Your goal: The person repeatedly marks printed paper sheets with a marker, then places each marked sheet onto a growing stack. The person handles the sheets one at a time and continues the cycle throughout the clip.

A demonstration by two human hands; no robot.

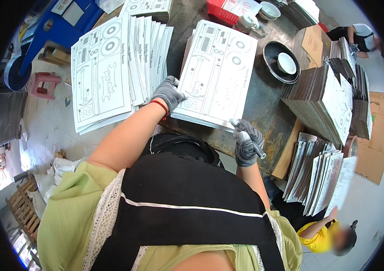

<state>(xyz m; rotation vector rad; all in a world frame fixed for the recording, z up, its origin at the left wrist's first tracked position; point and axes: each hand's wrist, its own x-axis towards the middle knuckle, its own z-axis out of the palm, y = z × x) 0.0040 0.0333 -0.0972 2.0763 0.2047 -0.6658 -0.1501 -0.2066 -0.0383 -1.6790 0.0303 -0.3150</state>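
Observation:
A stack of white printed cardboard sheets (pixel 221 72) with black line drawings lies on the dark worn table (pixel 266 106) in front of me. My left hand (pixel 168 92), in a grey glove, grips the stack's near left edge. My right hand (pixel 246 141), also in a grey glove, is closed around a thin metal rod-like tool and rests at the stack's near right corner.
A fanned pile of the same sheets (pixel 110 67) lies to the left. A dark pan holding a white bowl (pixel 287 63) sits at the right, beside tall stacks of sheets (pixel 325 106). More sheets (pixel 320 174) lean below. A person in yellow (pixel 325 232) sits lower right; another person (pixel 359 38) works far right.

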